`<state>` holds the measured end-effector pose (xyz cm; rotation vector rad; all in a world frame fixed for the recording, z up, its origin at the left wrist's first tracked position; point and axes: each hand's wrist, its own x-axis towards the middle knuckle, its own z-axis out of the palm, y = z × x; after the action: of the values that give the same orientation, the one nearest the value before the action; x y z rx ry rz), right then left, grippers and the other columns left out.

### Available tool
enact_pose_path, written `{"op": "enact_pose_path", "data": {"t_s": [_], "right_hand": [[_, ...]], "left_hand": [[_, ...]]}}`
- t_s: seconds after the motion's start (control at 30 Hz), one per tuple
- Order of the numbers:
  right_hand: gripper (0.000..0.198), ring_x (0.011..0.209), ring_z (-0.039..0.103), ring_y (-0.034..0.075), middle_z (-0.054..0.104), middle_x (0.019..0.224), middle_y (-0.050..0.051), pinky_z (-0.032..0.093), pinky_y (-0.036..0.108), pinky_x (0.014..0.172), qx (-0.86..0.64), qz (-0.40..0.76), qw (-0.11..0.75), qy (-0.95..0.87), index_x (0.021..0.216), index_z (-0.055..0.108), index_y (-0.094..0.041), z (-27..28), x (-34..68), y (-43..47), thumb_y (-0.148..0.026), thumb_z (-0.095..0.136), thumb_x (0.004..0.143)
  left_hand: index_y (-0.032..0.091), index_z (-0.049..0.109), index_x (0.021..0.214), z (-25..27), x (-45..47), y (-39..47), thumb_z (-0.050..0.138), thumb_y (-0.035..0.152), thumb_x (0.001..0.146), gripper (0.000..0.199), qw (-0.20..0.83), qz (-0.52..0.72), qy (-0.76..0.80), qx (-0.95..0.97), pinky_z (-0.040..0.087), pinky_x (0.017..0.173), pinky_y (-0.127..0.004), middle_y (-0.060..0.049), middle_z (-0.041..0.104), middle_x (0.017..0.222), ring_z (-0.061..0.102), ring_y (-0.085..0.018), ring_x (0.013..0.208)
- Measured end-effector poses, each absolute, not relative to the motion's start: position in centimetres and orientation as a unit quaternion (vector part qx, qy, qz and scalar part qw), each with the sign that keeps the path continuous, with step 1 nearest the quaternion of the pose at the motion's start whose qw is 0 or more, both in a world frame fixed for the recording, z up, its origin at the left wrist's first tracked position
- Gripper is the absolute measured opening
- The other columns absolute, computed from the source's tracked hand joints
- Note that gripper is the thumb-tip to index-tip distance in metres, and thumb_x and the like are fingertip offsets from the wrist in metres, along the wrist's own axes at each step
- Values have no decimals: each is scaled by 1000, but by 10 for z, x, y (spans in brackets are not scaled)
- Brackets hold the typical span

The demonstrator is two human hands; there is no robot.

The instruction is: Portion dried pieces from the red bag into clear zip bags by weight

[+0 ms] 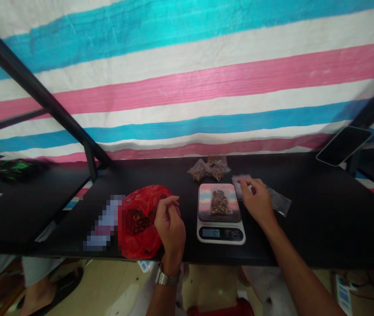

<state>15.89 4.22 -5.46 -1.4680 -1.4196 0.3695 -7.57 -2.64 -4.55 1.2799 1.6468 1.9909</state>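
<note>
A white kitchen scale (203,237) reads what looks like 10.9. On its plate lies a small clear bag of brown dried pieces (219,202). To its right, my right hand (258,199) has its fingers pinched at a clear plastic bag (238,186), and another flat clear bag (279,202) lies beyond the knuckles. My left hand (171,226), fingers curled inward, is over the right side of an opened red plastic bag (145,195). Dried pieces (140,220) show inside that bag. Whatever the left fingers may hold is hidden.
Several filled clear bags (209,169) lie behind the scale on the black table (321,210). A phone-like dark panel (343,146) leans at the right post. Left of the red bag is a blurred-out patch (104,226). Striped sheeting (187,96) hangs behind.
</note>
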Motion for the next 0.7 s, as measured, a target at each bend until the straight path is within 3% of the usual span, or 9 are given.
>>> {"op": "enact_pose_path", "data": {"t_s": [0.3,0.7], "right_hand": [[34,98,68,28,72,98,14,52,46,97,-572,167,512,-619,95,83,-19,-63,153,44,-43,60,93],[24,93,65,26,67,94,10,53,44,92,-554,172,516,-630,83,80,-22,-62,146,42,-40,66,88]], "left_hand": [[19,70,85,-46,-77,-26,53,20,93,19,126,676,572,447,40,56,-23,3,55,68,50,-11,59],[19,70,85,-48,-75,-25,52,19,94,20,126,668,570,461,39,56,-24,3,55,69,49,-11,59]]}}
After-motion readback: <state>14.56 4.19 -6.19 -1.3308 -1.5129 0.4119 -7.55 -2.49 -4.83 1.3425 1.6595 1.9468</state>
